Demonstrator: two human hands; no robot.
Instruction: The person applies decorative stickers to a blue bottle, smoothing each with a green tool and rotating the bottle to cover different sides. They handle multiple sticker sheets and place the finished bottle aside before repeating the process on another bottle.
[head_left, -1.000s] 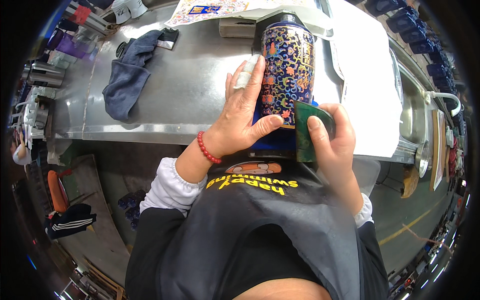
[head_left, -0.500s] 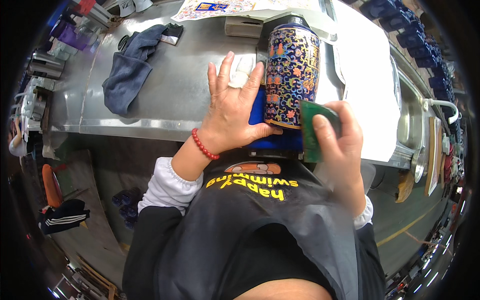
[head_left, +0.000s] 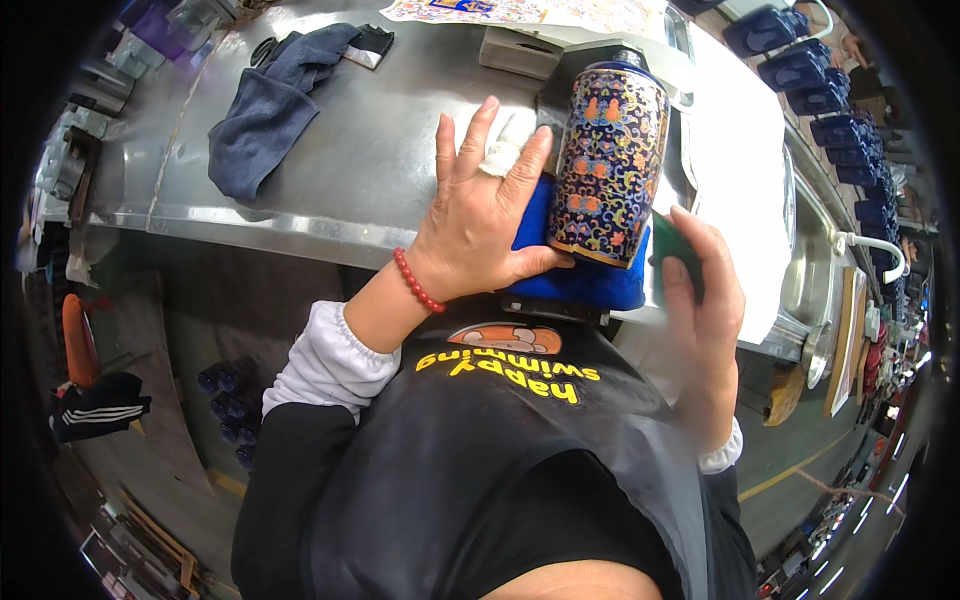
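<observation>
A dark blue bottle with a colourful floral pattern lies on its side on a bright blue pad, neck pointing away from me. My left hand has its fingers spread beside the bottle, and the thumb tip rests at the bottle's lower left edge. White wrapping covers one of its fingers. To the right of the bottle, my right hand pinches a green flat scraper, partly hidden by the fingers. The scraper is close to the bottle's side; I cannot tell whether it touches.
A grey-blue cloth lies on the metal table at the left. Printed patterned sheets are at the back, white paper at the right. Beyond it are a sink and several blue bottles on a rack.
The bottle has turned, so its gold-framed panel no longer shows. My right hand and the scraper have moved off the bottle's lower front to its right. The whole view has shifted slightly.
</observation>
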